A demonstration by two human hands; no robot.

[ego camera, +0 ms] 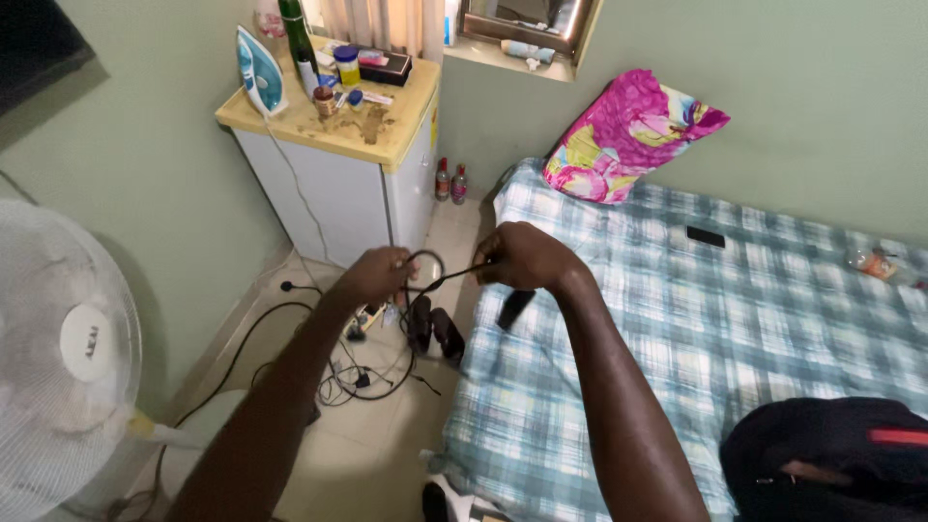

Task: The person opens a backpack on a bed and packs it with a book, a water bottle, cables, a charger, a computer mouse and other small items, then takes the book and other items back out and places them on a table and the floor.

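My left hand (377,274) is closed around a loop of thin black cable (425,259). My right hand (522,255) pinches the same cable a little to the right, and the stretch between the hands is pulled nearly taut. Both hands hover over the gap between the floor and the corner of the bed (735,319). A dark oblong object (514,307) lies on the bed's plaid sheet just under my right wrist.
A small white fridge (338,188) with an iron, bottles and jars on top stands ahead. Tangled cables, a power strip and dark shoes (435,332) lie on the floor. A white fan (63,358) is at left. A pink pillow (623,135), phone (705,236) and black bag (831,464) rest on the bed.
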